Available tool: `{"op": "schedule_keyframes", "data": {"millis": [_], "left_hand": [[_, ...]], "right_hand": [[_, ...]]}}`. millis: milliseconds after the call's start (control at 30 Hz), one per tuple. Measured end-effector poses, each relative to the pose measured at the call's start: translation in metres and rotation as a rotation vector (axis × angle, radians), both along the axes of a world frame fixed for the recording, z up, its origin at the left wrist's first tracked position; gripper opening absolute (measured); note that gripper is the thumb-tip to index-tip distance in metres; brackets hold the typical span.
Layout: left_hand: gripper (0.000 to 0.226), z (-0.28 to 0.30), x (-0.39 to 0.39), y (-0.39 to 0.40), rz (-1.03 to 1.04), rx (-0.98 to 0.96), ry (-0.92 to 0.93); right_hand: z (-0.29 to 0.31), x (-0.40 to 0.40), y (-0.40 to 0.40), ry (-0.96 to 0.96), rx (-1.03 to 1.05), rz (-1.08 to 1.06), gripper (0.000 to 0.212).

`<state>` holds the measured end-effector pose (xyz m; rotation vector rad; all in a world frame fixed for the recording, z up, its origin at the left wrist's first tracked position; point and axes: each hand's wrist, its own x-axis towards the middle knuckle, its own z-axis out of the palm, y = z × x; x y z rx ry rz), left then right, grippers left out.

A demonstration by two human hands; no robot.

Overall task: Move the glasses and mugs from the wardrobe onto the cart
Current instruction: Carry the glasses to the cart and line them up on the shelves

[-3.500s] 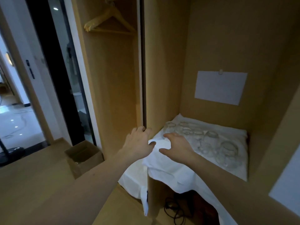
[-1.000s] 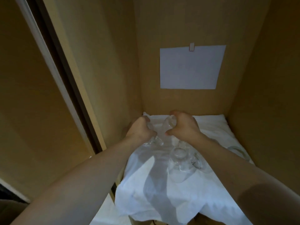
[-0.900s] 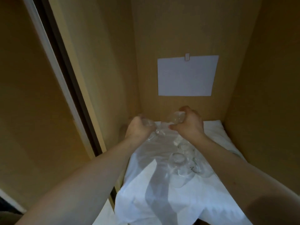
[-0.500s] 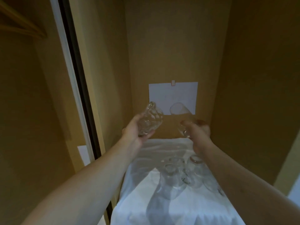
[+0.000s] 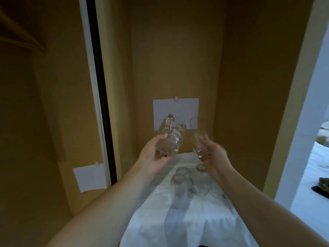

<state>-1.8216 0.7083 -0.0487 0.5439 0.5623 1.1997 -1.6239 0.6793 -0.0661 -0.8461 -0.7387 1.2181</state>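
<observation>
Right now I am holding one piece in each hand, both lifted clear above the white cloth point(image 5: 187, 227) on the wardrobe shelf. My left hand point(image 5: 153, 157) is wrapping its grip round a patterned glass mug point(image 5: 170, 139), fingers under the base, the mug tilting so its mouth and handle are pointing up and away from the palm toward the back wall. My right hand point(image 5: 213, 154) is cupping a smooth glass point(image 5: 200, 145) from below, its long axis leaning up and to the left of that grip, rim farthest from the wrist; this one is blurring, so I cannot tell the finger placement exactly. The two pieces are sitting near each other but apart. Below and nearer to me than both grips, the remaining glasses point(image 5: 181, 180) are standing clustered on the cloth. I am not seeing the cart anywhere, so I judge the carry calls for turning away from the wardrobe, keeping the pieces separated.
</observation>
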Motion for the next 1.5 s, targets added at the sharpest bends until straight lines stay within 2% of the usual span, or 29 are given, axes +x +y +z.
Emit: {"op": "schedule_keyframes", "data": {"millis": [100, 233, 367, 467, 600, 733, 900, 1100, 1167, 1267, 1333, 1400, 1500], "left_hand": [[0.055, -0.009, 0.001, -0.016, -0.134, -0.014, -0.056], [0.049, -0.025, 0.011, -0.035, -0.283, 0.017, -0.072], [0.031, -0.03, 0.025, -0.05, -0.39, 0.028, -0.067], [0.034, -0.032, 0.042, -0.066, -0.455, 0.01, -0.053], [0.062, -0.032, 0.08, -0.084, -0.473, -0.003, 0.078], [0.057, -0.033, 0.127, -0.097, -0.509, 0.023, 0.131], [0.048, -0.038, 0.196, -0.112, -0.632, 0.101, 0.193], [0.065, -0.041, 0.296, -0.145, -0.653, 0.157, 0.36], [0.061, -0.045, 0.33, -0.157, -0.68, 0.163, 0.386], [0.071, -0.053, 0.38, -0.176, -0.73, 0.154, 0.365], [0.077, -0.058, 0.413, -0.191, -0.773, 0.123, 0.314], [0.076, -0.065, 0.445, -0.207, -0.85, 0.092, 0.257], [0.062, -0.074, 0.492, -0.23, -0.959, 0.064, 0.201]], "right_hand": [[-0.007, 0.005, -0.023, -0.001, 0.011, -0.053, 0.059], [-0.02, 0.019, -0.053, -0.009, 0.007, -0.151, 0.073], [-0.031, 0.035, -0.087, -0.004, -0.009, -0.192, 0.077], [-0.042, 0.05, -0.115, 0.008, 0.001, -0.177, 0.073], [-0.048, 0.076, -0.146, 0.005, 0.011, -0.195, 0.068], [-0.047, 0.113, -0.178, -0.014, 0.044, -0.239, 0.066], [-0.051, 0.177, -0.217, -0.051, -0.041, -0.377, 0.071], [-0.066, 0.268, -0.275, -0.097, -0.067, -0.534, 0.079], [-0.072, 0.296, -0.294, -0.065, -0.075, -0.581, 0.074], [-0.083, 0.336, -0.323, -0.016, -0.077, -0.647, 0.07], [-0.087, 0.359, -0.344, 0.0, -0.091, -0.667, 0.079], [-0.09, 0.381, -0.365, 0.029, -0.116, -0.686, 0.085], [-0.088, 0.411, -0.396, 0.066, -0.142, -0.716, 0.081]]}}
